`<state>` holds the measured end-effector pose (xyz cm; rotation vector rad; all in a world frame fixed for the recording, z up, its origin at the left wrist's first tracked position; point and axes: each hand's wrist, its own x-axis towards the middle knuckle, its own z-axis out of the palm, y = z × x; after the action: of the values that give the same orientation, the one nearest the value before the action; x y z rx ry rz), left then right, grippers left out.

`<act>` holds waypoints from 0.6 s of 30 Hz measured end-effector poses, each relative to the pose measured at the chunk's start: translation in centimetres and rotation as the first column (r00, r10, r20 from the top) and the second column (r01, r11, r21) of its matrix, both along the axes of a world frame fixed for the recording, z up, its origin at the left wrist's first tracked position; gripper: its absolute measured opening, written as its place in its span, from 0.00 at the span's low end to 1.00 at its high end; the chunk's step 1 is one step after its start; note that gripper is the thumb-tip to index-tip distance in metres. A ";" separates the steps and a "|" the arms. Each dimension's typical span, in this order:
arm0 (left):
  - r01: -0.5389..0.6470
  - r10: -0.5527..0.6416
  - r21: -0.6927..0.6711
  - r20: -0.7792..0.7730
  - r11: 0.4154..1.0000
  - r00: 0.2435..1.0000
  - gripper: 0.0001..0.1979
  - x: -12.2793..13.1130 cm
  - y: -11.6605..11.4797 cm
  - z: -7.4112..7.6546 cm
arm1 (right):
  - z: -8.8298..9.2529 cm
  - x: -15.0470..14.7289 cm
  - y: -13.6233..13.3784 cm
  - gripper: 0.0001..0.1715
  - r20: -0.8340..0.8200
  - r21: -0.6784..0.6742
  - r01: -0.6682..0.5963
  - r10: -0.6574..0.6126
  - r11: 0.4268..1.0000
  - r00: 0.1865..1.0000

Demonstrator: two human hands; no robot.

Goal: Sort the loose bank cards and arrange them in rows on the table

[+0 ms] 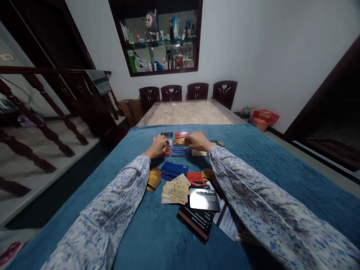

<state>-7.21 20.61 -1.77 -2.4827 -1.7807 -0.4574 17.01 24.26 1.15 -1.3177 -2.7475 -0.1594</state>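
Several plastic cards lie in rows on the blue cloth. At the left of these rows, my left hand [159, 146] has its fingers curled down on a pale card [170, 143], just above a red card [168, 152]. My right hand [199, 141] pinches the right end of a gold-brown card [179, 142]; its fingertips are partly hidden. Below the gold-brown card lies a blue card [180, 152], with a beige card [199, 153] to its right. Along the far row are a black card [167, 134] and another red card [181, 135].
Nearer me lie loose piles: yellow cards [154, 179], blue cards [174, 170], cream-gold cards [176, 190], an orange-red card [196, 177] and black cards [197, 221]. A blue cloth [135, 225] covers the near table. Dark chairs [171, 92] stand at the far end.
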 end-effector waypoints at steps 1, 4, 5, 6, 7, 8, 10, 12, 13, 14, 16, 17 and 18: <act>-0.004 0.004 0.001 -0.004 1.000 1.000 0.09 -0.1 -0.4 0.0 | 0.0 -0.1 -0.4 0.16 -0.003 -0.007 -0.009 0.009 1.000 1.000; -0.007 0.007 0.011 -0.007 1.000 1.000 0.09 -0.4 -1.7 0.1 | 0.2 -0.6 -1.6 0.16 -0.014 -0.022 -0.036 0.035 0.999 0.999; -0.009 0.009 0.015 -0.007 1.000 1.000 0.09 -0.5 -2.2 0.1 | 0.3 -0.7 -2.0 0.15 -0.019 -0.025 -0.044 0.043 0.999 0.999; -0.011 0.011 0.020 -0.005 1.000 1.000 0.09 -0.6 -2.6 0.1 | 0.4 -0.9 -2.4 0.15 -0.024 -0.027 -0.049 0.048 0.998 0.999; -0.014 0.014 0.024 -0.002 1.000 1.000 0.09 -0.7 -3.1 0.1 | 0.4 -1.0 -2.8 0.16 -0.030 -0.028 -0.051 0.051 0.998 0.998; -0.019 0.019 0.027 0.002 0.999 1.000 0.10 -0.8 -3.6 0.0 | 0.3 -1.2 -3.1 0.16 -0.036 -0.027 -0.052 0.051 0.998 0.998; -0.029 0.029 0.030 0.012 0.999 1.000 0.10 -1.1 -4.5 0.0 | 0.1 -1.6 -3.7 0.16 -0.047 -0.019 -0.053 0.052 0.998 0.998; -0.036 0.035 0.028 0.024 0.999 0.999 0.10 -1.4 -5.5 -0.1 | -0.1 -2.0 -4.2 0.16 -0.067 -0.007 -0.070 0.070 0.998 0.995; -0.038 0.037 0.028 0.031 0.999 0.999 0.09 -1.6 -6.1 -0.2 | -0.3 -2.2 -4.6 0.16 -0.077 -0.003 -0.084 0.084 0.996 0.993; -0.039 0.038 0.029 0.039 0.999 0.999 0.09 -1.8 -6.6 -0.2 | -0.3 -2.4 -4.9 0.16 -0.085 -0.001 -0.096 0.096 0.995 0.992; -0.043 0.041 0.030 0.054 0.999 0.998 0.09 -2.3 -7.7 -0.4 | -0.4 -2.8 -5.7 0.16 -0.089 -0.009 -0.111 0.110 0.994 0.990; -0.045 0.043 0.033 0.061 0.998 0.997 0.09 -2.6 -8.2 -0.5 | -0.3 -3.0 -6.1 0.16 -0.087 -0.016 -0.114 0.112 0.993 0.990; -0.045 0.043 0.036 0.067 0.998 0.997 0.09 -2.9 -8.7 -0.6 | -0.2 -3.2 -6.6 0.16 -0.086 -0.023 -0.115 0.113 0.993 0.990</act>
<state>-10.10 11.90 -2.40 -2.4255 -1.8283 -0.5706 13.80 17.67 0.90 -1.1413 -2.7537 -0.0554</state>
